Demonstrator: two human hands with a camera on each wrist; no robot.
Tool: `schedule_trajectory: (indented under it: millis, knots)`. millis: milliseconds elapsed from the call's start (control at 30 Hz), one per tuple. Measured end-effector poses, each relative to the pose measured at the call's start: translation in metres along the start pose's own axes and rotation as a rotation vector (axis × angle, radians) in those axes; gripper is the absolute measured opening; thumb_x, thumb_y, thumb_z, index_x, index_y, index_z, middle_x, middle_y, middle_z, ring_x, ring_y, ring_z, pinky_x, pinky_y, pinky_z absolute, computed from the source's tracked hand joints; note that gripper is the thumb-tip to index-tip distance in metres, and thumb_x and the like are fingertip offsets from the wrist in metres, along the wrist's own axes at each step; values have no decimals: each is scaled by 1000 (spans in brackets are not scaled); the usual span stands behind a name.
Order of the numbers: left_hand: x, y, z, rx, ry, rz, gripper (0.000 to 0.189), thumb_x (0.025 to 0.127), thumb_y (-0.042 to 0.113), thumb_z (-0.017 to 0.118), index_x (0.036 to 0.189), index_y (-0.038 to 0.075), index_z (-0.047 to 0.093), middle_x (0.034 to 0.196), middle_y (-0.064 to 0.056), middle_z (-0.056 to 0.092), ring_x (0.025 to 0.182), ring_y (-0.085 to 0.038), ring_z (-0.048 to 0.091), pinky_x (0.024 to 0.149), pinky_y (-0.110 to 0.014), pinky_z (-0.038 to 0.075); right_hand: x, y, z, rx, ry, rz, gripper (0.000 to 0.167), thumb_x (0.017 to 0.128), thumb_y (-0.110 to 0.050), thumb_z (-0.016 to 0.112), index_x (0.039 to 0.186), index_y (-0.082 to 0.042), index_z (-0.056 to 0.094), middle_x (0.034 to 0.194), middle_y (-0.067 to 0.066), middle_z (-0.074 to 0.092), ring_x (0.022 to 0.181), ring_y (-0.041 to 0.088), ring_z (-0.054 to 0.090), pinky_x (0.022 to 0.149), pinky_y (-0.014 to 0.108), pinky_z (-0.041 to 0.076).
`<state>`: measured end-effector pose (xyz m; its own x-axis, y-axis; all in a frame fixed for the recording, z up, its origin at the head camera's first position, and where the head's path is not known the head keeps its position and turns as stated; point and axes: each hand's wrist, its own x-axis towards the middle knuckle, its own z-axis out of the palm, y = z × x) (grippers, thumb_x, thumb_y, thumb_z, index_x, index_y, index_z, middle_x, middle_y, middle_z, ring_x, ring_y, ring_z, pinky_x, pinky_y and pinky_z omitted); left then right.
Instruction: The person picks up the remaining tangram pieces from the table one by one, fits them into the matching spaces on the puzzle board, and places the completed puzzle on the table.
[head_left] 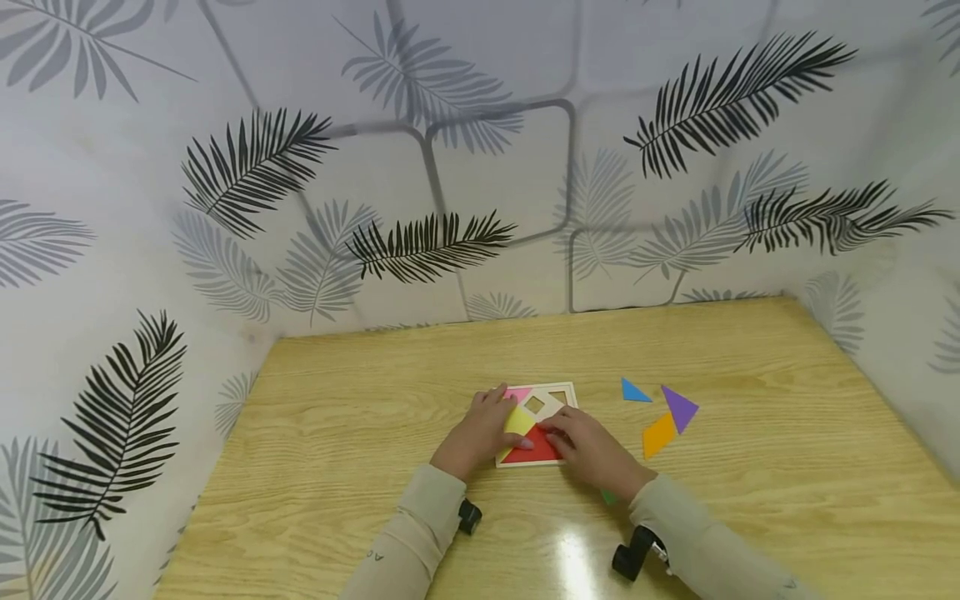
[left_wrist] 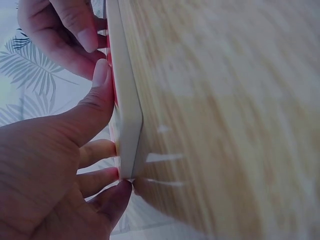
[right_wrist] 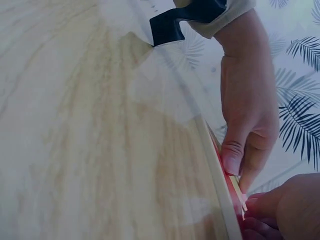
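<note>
A square tangram board (head_left: 535, 464) with a pale rim lies flat on the table. In it are a pink piece (head_left: 517, 392), a yellow triangle (head_left: 516, 421) and a large red triangle (head_left: 528, 452); bare recesses show at its upper right. My left hand (head_left: 480, 429) rests over the board's left side, fingers spread on the pink and yellow pieces, thumb on the red triangle. My right hand (head_left: 592, 450) holds the red triangle near its upper right edge with bent thumb and fingers. Its fingertips (right_wrist: 232, 165) press close to the board in the right wrist view.
Right of the board lie a blue triangle (head_left: 634, 391), a purple triangle (head_left: 679, 408) and an orange parallelogram (head_left: 659, 435). Part of a green piece (head_left: 608, 497) shows beneath the right forearm. The wooden table (head_left: 360, 417) meets a leaf-patterned backdrop (head_left: 495, 167) behind.
</note>
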<state>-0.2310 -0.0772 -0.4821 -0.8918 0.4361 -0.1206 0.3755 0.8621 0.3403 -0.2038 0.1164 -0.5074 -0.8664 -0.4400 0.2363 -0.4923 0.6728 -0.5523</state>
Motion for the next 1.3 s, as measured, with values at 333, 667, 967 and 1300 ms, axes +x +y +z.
schedule_trajectory:
  millis: [333, 667, 967, 1300]
  knots:
    - [1, -2, 2, -30, 2, -11, 77, 79, 47, 67, 139, 6, 43, 150, -12, 27, 133, -31, 25, 103, -40, 33, -12, 5, -19, -12, -68, -36, 19, 90, -10, 62, 107, -8, 68, 93, -4, 58, 81, 9, 52, 74, 29, 49]
    - [2, -3, 3, -30, -4, -23, 79, 79, 49, 67, 141, 8, 40, 150, -11, 25, 134, -30, 24, 103, -40, 33, -25, 10, -30, 9, -39, 13, 16, 90, -12, 62, 105, -11, 68, 94, -6, 60, 84, 9, 55, 77, 31, 50]
    - [1, -3, 3, -51, -5, -6, 79, 78, 47, 68, 140, 7, 41, 150, -12, 25, 133, -31, 25, 102, -40, 34, -34, 25, -40, 23, 0, 90, 18, 90, -9, 62, 107, -8, 67, 99, -2, 60, 88, 12, 55, 78, 33, 49]
    - [1, -4, 3, -57, -5, -1, 78, 78, 46, 68, 140, 7, 41, 150, -12, 25, 133, -31, 24, 102, -39, 34, -44, 48, -55, 8, 76, 72, 17, 88, -9, 64, 104, -3, 67, 102, 5, 64, 96, 23, 59, 81, 40, 49]
